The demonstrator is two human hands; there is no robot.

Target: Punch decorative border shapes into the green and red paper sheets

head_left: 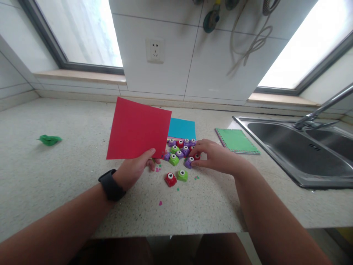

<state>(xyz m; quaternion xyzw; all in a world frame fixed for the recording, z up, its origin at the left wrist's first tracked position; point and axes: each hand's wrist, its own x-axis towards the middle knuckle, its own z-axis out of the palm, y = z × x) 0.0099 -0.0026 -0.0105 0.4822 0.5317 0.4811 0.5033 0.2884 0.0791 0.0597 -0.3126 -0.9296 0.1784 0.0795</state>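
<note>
A red sheet of paper is held up by its lower edge in my left hand, thumb in front of it. My right hand reaches to the right side of a cluster of small craft punches, its thumb and fingertips around a purple punch. Purple, green and red punches lie close together, among them a green punch. Nearer the front edge, a red punch with a heart mark sits beside another green punch. Small pink and green paper cutouts are scattered around them.
Blue paper lies behind the punches. A green-covered pad rests left of the steel sink and its faucet. Crumpled green material is at the far left of the speckled counter.
</note>
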